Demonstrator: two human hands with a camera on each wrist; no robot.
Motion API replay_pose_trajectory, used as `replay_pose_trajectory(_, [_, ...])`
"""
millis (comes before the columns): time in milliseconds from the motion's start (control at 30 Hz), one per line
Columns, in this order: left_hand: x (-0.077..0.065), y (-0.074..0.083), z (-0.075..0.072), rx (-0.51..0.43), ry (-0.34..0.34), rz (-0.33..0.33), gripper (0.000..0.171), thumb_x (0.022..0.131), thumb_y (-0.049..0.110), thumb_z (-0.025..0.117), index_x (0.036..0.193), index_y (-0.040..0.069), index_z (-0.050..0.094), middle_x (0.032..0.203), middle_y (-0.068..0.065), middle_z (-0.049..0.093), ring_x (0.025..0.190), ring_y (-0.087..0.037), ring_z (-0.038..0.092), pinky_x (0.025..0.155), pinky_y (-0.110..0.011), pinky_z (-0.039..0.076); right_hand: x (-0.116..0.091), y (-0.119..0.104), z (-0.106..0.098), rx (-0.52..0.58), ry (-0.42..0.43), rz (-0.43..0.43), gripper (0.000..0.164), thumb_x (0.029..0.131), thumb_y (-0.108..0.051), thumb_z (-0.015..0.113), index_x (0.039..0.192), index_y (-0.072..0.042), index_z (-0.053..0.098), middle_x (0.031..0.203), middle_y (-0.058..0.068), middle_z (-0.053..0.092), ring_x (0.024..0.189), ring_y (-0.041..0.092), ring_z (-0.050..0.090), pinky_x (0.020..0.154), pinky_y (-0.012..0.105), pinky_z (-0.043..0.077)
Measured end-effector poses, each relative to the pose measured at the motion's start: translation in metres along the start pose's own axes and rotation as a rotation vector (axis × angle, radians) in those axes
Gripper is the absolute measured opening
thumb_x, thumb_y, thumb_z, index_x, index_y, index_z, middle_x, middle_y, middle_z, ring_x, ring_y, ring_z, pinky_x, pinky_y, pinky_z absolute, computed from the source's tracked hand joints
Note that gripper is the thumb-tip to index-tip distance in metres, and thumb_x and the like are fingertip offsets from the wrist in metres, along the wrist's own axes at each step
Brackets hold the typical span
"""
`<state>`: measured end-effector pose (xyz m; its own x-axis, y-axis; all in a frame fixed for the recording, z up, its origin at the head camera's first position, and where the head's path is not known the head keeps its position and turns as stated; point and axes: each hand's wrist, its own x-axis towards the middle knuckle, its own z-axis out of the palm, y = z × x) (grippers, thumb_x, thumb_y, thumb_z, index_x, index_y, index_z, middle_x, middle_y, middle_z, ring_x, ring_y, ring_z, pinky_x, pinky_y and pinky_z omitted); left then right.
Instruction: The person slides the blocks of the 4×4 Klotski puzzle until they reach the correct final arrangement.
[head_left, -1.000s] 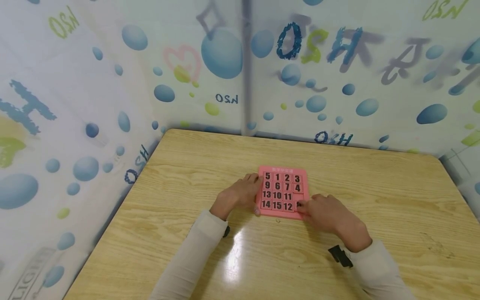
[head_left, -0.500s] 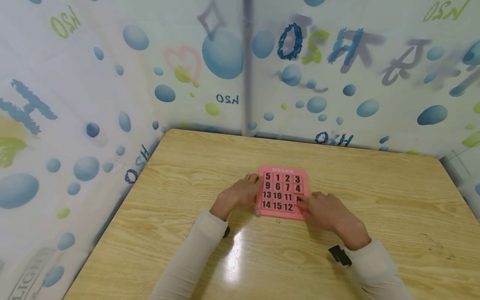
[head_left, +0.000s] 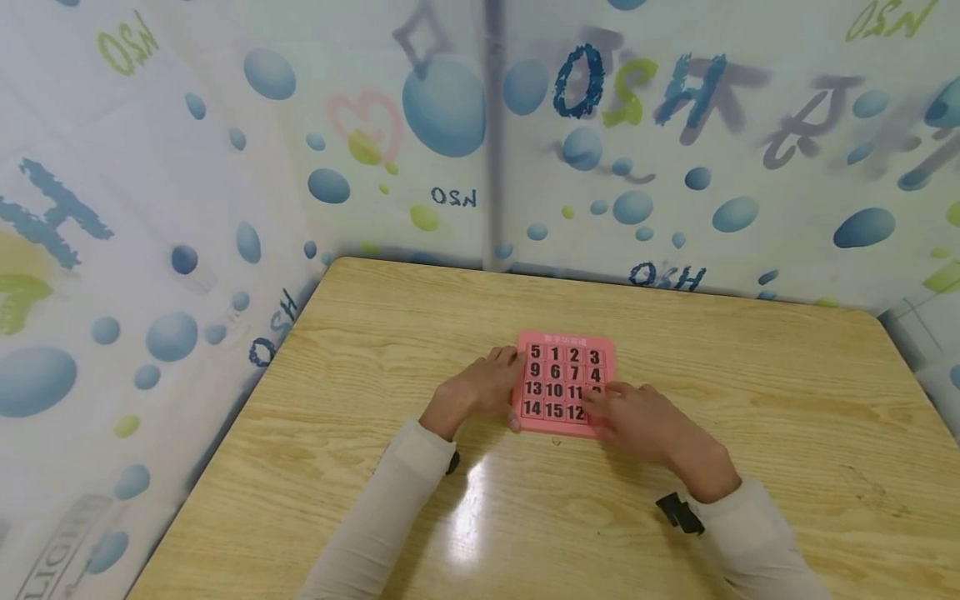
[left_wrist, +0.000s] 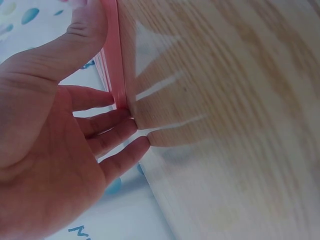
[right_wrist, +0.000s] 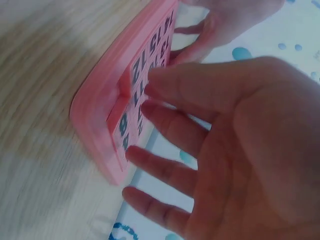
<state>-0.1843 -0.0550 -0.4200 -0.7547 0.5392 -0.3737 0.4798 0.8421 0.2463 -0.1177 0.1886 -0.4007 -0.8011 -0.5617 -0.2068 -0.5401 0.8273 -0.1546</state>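
Note:
A pink sliding number puzzle (head_left: pixel 555 429) lies flat on the table, its tiles bearing black numbers. My left hand (head_left: pixel 480 387) rests along its left edge, and in the left wrist view the straight fingers (left_wrist: pixel 110 135) reach down to the tabletop beside the frame. From the right, my right hand (head_left: pixel 648 421) reaches over the puzzle with extended fingertips at the 11 and 12 tiles. The 8 tile (right_wrist: pixel 122 125) sits in the third row's right column, partly covered in the head view. Below it, the bottom right corner is a gap.
The wooden table (head_left: pixel 420 317) extends on every side of the puzzle. Behind it and to the left stand pale walls (head_left: pixel 630 158) printed with bubbles and letters. Dark bands (head_left: pixel 678 512) show at the wrists by the white sleeves.
The 8 tile has slid up from the bottom right corner into the third row. My right fingers have followed and shifted left toward the 11 and 12 tiles. The left hand stays put.

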Motion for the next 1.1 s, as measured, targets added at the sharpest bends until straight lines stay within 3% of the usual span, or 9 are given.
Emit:
replay_pose_trajectory(267, [0.001, 0.0, 0.0, -0.008, -0.001, -0.007, 0.116, 0.075, 0.045, 0.084, 0.159, 0.006, 0.014, 0.163, -0.013, 0.019, 0.15, -0.029, 0.019, 0.123, -0.043, 0.025, 0.002, -0.009, 0.002, -0.041, -0.023, -0.096, 0.037, 0.098, -0.023, 0.061, 0.134, -0.014, 0.065, 0.138, 0.008, 0.061, 0.133, 0.042, 0.047, 0.097, 0.064, 0.045])
replay_pose_trajectory(633, [0.0, 0.0, 0.0, -0.063, -0.036, -0.031, 0.115, 0.078, 0.043, 0.08, 0.16, 0.01, 0.007, 0.167, -0.01, 0.005, 0.154, -0.027, 0.008, 0.125, -0.044, 0.017, -0.003, -0.007, 0.001, -0.023, -0.07, -0.02, 0.037, 0.099, -0.025, 0.059, 0.135, -0.015, 0.064, 0.14, 0.007, 0.06, 0.135, 0.04, 0.046, 0.101, 0.064, 0.043])
replay_pose_trajectory(1100, [-0.003, 0.002, -0.002, -0.074, -0.048, -0.034, 0.115, 0.078, 0.042, 0.08, 0.16, 0.009, 0.006, 0.167, -0.01, 0.005, 0.154, -0.027, 0.006, 0.125, -0.044, 0.015, -0.013, 0.003, 0.001, 0.048, -0.107, 0.07, 0.036, 0.1, -0.028, 0.057, 0.134, -0.017, 0.065, 0.134, 0.008, 0.064, 0.134, 0.042, 0.046, 0.102, 0.067, 0.04])
